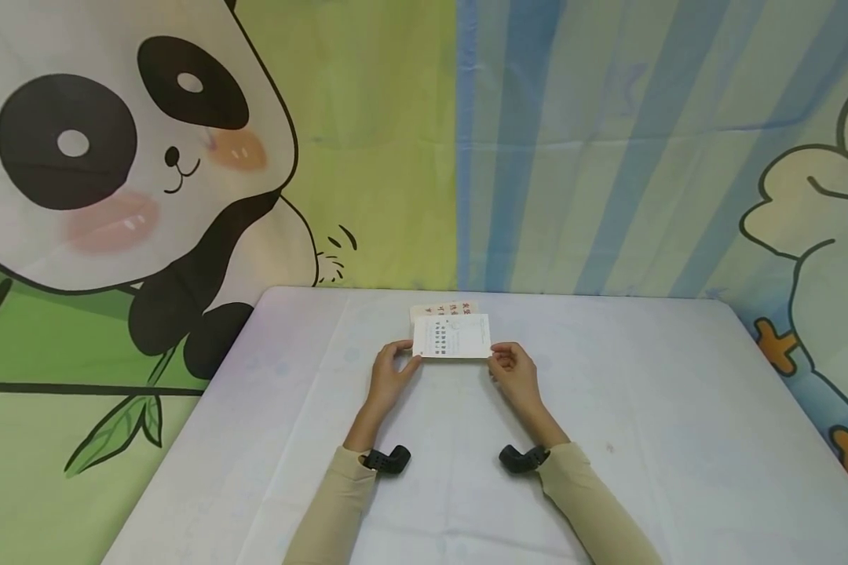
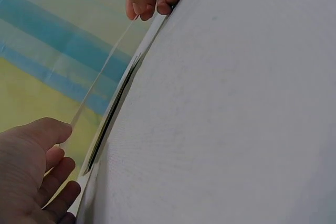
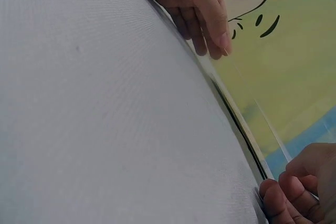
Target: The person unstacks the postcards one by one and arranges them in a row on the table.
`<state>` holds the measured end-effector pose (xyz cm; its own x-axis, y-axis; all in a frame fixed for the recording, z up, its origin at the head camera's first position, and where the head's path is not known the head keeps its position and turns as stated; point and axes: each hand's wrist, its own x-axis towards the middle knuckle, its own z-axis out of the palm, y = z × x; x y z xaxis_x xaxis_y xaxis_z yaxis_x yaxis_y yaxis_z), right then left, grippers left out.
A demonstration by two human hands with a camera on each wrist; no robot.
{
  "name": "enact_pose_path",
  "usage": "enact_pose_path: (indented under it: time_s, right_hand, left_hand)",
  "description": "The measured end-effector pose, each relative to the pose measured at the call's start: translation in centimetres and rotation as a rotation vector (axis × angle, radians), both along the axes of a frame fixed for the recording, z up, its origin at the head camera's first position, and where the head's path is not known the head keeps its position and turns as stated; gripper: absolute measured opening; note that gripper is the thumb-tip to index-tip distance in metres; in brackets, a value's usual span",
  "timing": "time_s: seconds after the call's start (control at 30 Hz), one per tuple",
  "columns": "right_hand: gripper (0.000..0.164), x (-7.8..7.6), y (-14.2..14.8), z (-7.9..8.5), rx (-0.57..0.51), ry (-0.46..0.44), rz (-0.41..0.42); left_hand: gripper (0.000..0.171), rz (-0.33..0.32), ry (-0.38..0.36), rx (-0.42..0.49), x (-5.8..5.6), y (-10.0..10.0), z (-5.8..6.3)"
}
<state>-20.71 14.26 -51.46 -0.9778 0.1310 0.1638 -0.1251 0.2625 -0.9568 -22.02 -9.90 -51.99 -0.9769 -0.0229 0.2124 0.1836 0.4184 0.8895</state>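
Note:
A white card (image 1: pixel 459 337) with columns of dark printed characters is held by both hands, one at each short end. My left hand (image 1: pixel 387 378) pinches its left end between thumb and fingers; my right hand (image 1: pixel 519 377) pinches the right end, its fingers curled. Behind it shows part of a cream card (image 1: pixel 444 308) with reddish characters, the rest covered. Both wrist views show the held card nearly edge-on, a thin line raised above the table. Beneath it, a flat dark-edged item (image 2: pixel 111 119) lies on the table, too oblique to identify.
A white cloth covers the table (image 1: pixel 608 439). Behind it hangs a backdrop (image 1: pixel 381 141) with a panda, stripes and a pale cartoon animal. Each wrist wears a black camera band (image 1: pixel 389 460).

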Motion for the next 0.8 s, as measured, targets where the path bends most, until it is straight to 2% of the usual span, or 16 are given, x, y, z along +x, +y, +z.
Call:
enact_pose_path:
  time_s: [0.3,0.47,0.8]
  right_hand:
    - [0.023,0.7,1.0,0.4,-0.009,-0.033,-0.003]
    - [0.024,1.2,2.1,0.4,-0.013,-0.060,-0.012]
    - [0.022,1.9,4.4,0.6,0.009,-0.038,-0.014]
  left_hand:
    - [0.037,-0.015,0.015,-0.004,0.6,0.8,0.3]
    - [0.036,-0.057,0.028,0.000,0.8,1.5,0.4]
    - [0.035,-0.147,0.029,-0.006,1.4,3.1,0.7]
